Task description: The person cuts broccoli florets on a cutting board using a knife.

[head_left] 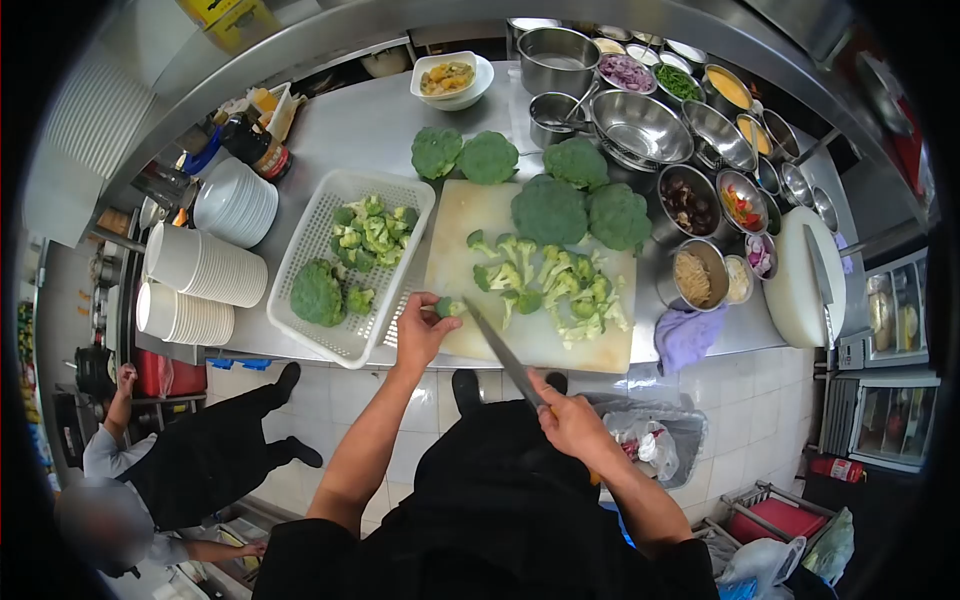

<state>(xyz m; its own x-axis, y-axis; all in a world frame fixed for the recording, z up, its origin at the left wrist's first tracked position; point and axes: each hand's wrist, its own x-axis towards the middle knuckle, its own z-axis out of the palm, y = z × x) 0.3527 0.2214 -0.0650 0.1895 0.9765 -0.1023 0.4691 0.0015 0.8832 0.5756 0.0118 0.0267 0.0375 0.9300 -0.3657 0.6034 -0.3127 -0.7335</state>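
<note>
My left hand (420, 328) is closed on a small broccoli floret (448, 307), near the front left of the white cutting board (462, 215). My right hand (573, 425) grips a kitchen knife (503, 352), its tip just right of that floret. Cut broccoli pieces (555, 285) lie spread across the board's middle and right. Whole broccoli heads (550, 209) sit at its back right, and others (487, 157) lie behind it. To the left stands a white perforated basket (300, 235), holding florets (375, 228) and a larger broccoli head (318, 293).
Steel bowls (640, 125) and pots of chopped ingredients crowd the back right. A purple cloth (688, 335) lies by the front edge; another knife (817, 263) rests on a round white board (790, 285). Stacked white bowls (205, 265) stand left. Another person (200, 440) is at lower left.
</note>
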